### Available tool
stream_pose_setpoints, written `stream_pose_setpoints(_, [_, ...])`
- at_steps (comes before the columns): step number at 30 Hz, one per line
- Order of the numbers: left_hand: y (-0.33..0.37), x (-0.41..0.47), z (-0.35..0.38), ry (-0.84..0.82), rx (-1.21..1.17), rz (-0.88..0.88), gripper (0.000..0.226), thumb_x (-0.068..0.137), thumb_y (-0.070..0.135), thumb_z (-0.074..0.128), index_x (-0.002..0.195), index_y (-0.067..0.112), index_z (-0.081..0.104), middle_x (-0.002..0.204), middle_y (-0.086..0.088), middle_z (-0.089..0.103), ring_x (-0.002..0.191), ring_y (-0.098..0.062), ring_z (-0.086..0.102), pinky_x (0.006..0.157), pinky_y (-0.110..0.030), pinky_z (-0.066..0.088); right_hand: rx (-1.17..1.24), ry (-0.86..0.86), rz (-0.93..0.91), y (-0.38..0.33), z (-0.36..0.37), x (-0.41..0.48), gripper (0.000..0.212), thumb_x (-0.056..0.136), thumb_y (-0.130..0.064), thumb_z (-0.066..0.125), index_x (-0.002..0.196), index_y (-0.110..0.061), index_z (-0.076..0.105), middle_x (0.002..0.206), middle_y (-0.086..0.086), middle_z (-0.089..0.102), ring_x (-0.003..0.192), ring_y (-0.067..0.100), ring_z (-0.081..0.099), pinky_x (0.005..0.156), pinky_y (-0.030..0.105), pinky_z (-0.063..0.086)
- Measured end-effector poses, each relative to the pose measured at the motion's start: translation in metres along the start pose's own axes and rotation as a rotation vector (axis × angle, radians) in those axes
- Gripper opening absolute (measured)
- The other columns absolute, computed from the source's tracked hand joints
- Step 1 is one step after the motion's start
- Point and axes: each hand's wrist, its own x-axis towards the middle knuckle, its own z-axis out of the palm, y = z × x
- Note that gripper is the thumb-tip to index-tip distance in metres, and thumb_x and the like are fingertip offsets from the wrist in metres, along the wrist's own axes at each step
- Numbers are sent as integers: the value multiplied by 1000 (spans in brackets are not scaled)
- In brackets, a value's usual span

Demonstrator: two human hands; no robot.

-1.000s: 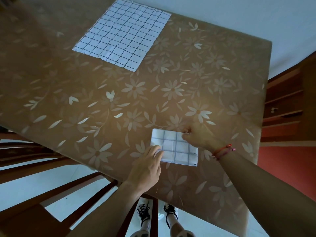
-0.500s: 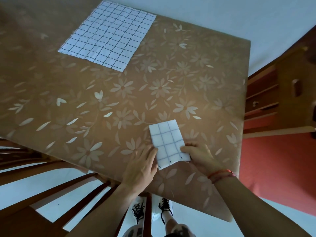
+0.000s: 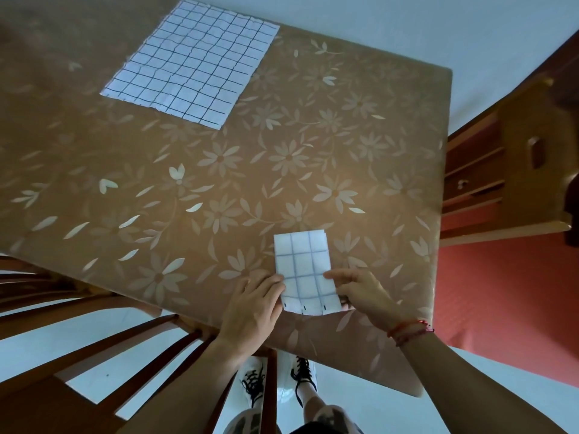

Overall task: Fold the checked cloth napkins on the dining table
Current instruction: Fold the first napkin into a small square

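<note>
A small folded checked napkin (image 3: 305, 270) lies lengthwise near the front edge of the brown flowered table (image 3: 282, 170). My left hand (image 3: 253, 305) rests with its fingertips on the napkin's left edge. My right hand (image 3: 360, 292) pinches the napkin's near right corner, with the thumb on top and the fingers tucked under it. A second checked napkin (image 3: 191, 62) lies spread flat and unfolded at the far left of the table.
Wooden chair backs (image 3: 94, 355) stand at the table's near left edge. A wooden cabinet (image 3: 501, 177) stands to the right beyond the table, above a red floor area. My feet in laced shoes (image 3: 279, 383) show below the table edge.
The folded napkin has turned from lying sideways to lying lengthwise and sits closer to the front edge. Both hands have come nearer, to its near end.
</note>
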Motion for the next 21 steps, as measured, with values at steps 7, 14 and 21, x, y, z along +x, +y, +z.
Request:
stream_pose_setpoints(7, [1, 5, -4, 86, -134, -67, 15, 90, 23, 51, 92, 17, 65, 93, 9, 68, 99, -12, 57, 87, -30, 44, -153, -25, -153, 3, -9, -2, 35, 81, 2, 72, 113, -13, 72, 84, -5, 78, 71, 10, 73, 69, 27, 60])
stream_pose_setpoints(14, [-5, 13, -2, 142, -220, -212, 10, 82, 17, 73, 91, 16, 71, 86, 8, 68, 89, -8, 55, 81, -14, 39, -455, 172, -400, 4, -5, 5, 18, 82, -15, 75, 93, -29, 79, 75, -19, 61, 72, -5, 59, 65, 11, 42])
stream_pose_setpoints(21, [-9, 29, -5, -44, -372, -503, 14, 94, 30, 55, 88, 23, 66, 76, 12, 60, 73, -7, 56, 66, -27, 50, -433, 224, -331, -6, -2, 12, 15, 82, -25, 74, 69, -18, 74, 64, -3, 65, 62, 6, 55, 58, 15, 41])
